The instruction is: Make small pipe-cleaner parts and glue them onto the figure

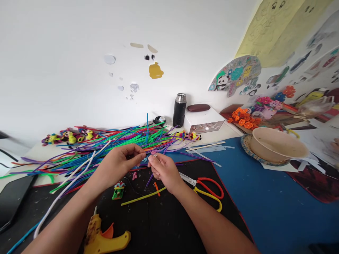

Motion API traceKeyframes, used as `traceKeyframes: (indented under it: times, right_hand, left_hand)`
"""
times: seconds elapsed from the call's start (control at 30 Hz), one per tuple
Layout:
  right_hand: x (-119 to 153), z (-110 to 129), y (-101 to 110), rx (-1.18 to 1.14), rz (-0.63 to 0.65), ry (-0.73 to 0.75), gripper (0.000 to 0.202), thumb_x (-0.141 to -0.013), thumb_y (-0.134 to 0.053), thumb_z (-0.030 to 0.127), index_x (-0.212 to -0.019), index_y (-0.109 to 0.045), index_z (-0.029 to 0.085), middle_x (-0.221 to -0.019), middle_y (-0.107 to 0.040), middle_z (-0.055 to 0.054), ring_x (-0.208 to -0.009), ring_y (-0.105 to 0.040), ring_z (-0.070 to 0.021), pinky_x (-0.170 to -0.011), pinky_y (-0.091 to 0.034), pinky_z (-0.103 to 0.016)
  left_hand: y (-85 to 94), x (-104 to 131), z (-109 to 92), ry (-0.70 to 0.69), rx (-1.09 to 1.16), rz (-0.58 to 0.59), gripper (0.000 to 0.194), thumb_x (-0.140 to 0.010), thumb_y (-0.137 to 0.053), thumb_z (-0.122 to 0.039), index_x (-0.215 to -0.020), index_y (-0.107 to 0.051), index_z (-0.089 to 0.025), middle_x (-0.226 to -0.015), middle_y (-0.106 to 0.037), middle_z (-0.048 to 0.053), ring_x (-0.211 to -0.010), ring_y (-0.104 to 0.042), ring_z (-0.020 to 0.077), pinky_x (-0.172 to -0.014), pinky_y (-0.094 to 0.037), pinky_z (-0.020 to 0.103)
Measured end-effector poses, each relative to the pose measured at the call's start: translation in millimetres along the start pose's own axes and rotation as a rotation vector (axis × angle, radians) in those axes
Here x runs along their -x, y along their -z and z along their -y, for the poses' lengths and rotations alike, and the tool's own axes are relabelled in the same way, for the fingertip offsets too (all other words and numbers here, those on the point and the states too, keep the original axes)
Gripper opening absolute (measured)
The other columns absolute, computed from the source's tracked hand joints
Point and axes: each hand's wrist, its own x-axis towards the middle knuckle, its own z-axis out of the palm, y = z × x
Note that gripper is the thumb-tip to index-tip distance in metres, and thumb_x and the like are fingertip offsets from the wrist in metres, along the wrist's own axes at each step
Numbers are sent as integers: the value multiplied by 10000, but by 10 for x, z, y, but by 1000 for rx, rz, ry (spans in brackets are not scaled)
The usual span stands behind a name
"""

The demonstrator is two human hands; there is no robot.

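Pink piece (153, 152) | at fingertips, right grip (166, 173) pinching it | left grip (120, 163) pinched closed

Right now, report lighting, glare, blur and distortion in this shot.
Head view: soft, fairly even light; slight shine on the metal top of the black flask; apparent wide-angle stretching towards the edges, with wall decorations at far right looking soft; the small item at the fingertips of the right hand is too tiny to identify.

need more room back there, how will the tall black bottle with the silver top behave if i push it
The black bottle stands tall and narrow, so a high push might tip it. Its rounded sides would probably let it roll once down.
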Motion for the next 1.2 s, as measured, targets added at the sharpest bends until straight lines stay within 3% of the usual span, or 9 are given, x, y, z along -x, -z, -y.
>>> traceKeyframes:
  times: [0.3, 0.53, 0.7, 0.93, 1.2]
  right_hand:
    - [-42, 13, 32, -15, -160, 52, 527, -826, -831, 679, -818, -548, 235, -586, -367, 116, -485, -245, -72, -472, -155, -262]
    - [-37, -8, 36, 70, -158, 42, 482, -820, -841, 631, -854, -561, 241, -599, -360, 119, -482, -249, -77, -478, -186, -264]
    - [-36, 9, 24, 12, -169, 38, 430, -824, -835, 572, -856, -566, 237, -568, -336, 136, -460, -220, -67, -470, -165, -260]
    - [-18, 58, -1, -82, -172, 2, 432, -788, -862, 536, -833, -562, 228, -542, -363, 139, -443, -233, -50, -462, -137, -251]
    - [-13, 42, -15, -91, -160, -35, 445, -781, -881, 535, -817, -557, 231, -526, -349, 140, -434, -240, -50, -461, -139, -246]
  left_hand:
    - [9, 2, 64, -13, -38, 29, 452, -909, -694, -662, -869, -760, -217, -762, -691, 13, -650, -552, 175, -586, -426, 270]
    - [-25, 0, 48, 15, -12, 111, 420, -902, -705, -645, -868, -750, -228, -710, -659, -9, -603, -568, 175, -558, -437, 264]
    - [16, -14, 59, -19, -42, 76, 469, -938, -667, -668, -894, -783, -215, -715, -645, -12, -622, -518, 161, -570, -402, 259]
    - [54, -15, 107, -97, 5, 65, 322, -925, -736, -518, -1062, -792, -233, -888, -762, 10, -749, -635, 180, -677, -498, 265]
    - [15, -7, 95, -145, -46, 47, 302, -966, -691, -506, -985, -805, -228, -904, -796, 32, -808, -685, 207, -735, -535, 289]
